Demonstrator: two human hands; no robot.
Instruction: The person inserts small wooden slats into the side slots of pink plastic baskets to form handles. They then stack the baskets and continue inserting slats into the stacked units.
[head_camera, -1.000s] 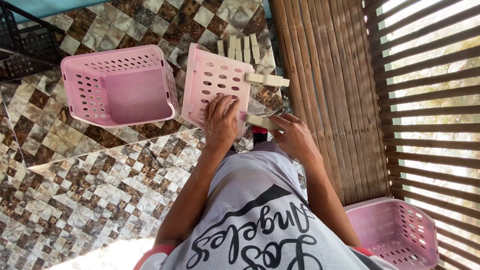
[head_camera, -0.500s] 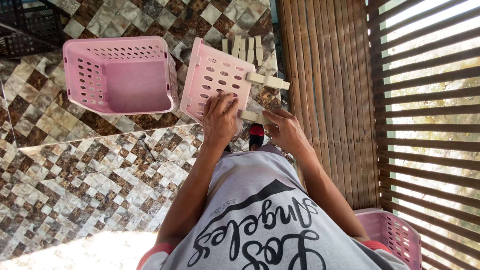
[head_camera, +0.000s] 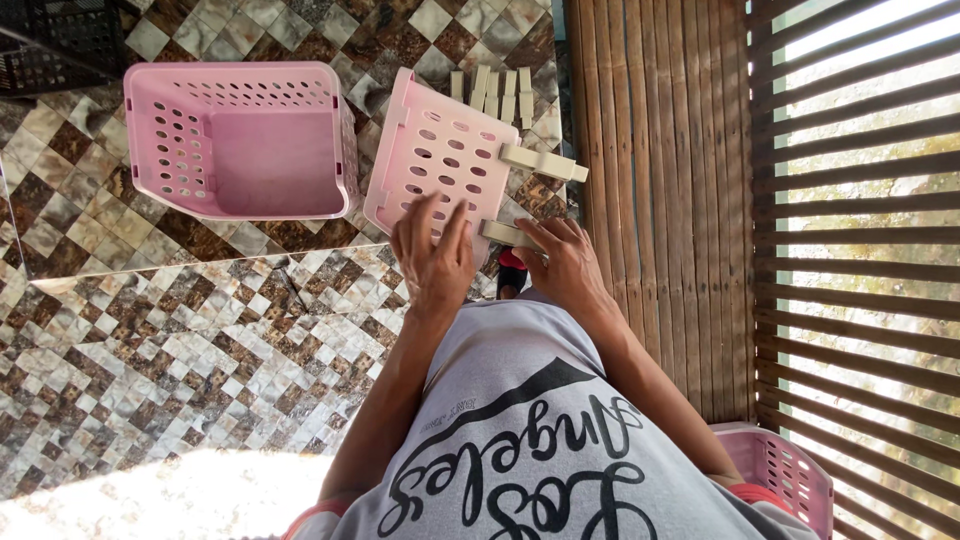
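Note:
An overturned pink plastic basket (head_camera: 445, 150) with oval holes lies bottom-up on the tiled floor in front of me. My left hand (head_camera: 433, 262) rests flat on its near part, fingers spread. My right hand (head_camera: 565, 262) grips a cream rectangular block (head_camera: 507, 233) at the basket's near right corner. A second cream block (head_camera: 543, 163) lies across the basket's right edge. Several more cream blocks (head_camera: 497, 92) lie side by side on the floor beyond it.
An upright pink basket (head_camera: 240, 205) stands to the left, holding nothing. A black crate (head_camera: 55, 45) sits at the top left. A brown slatted wooden wall (head_camera: 650, 200) runs along the right. Another pink basket (head_camera: 785, 475) is at the lower right.
My view has shifted, so the baskets sit lower in frame. My left hand has spread flatter on the overturned basket. My right hand keeps its hold on the block.

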